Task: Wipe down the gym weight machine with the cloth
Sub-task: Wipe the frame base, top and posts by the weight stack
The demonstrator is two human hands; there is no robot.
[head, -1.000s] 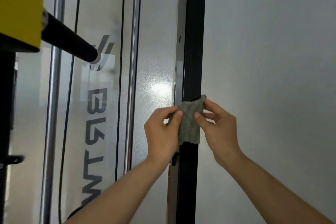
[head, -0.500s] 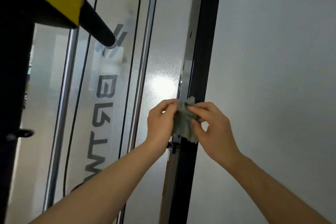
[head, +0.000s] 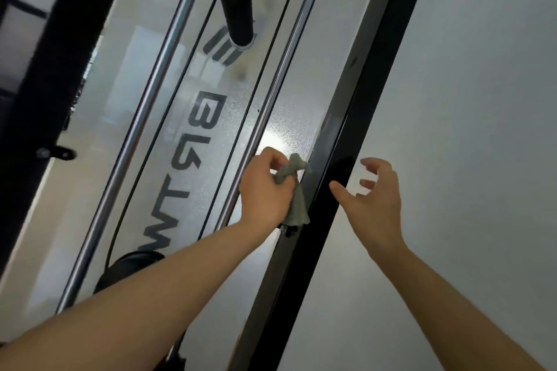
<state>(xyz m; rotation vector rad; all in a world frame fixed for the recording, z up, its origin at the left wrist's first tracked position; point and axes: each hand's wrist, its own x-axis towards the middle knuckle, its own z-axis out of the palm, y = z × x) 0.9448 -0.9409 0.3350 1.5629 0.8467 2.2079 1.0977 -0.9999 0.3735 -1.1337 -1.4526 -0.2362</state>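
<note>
Grey cloth [head: 294, 193] bunched against the machine's black upright post [head: 346, 159].
The left hand [head: 265, 190] grips the cloth with curled fingers; at its 3 o'clock the right hand [head: 373, 196] hovers apart, fingers spread, holding nothing. Beyond, toward 11 o'clock, run chrome guide rods [head: 150, 99] and a frosted lettered panel [head: 193, 135].

Black upright post [head: 358, 141] of weight machine, tilted in view. Grey cloth [head: 297, 205] lies against its left edge. Frosted panel [head: 187, 117] with dark lettering just beside post.
</note>
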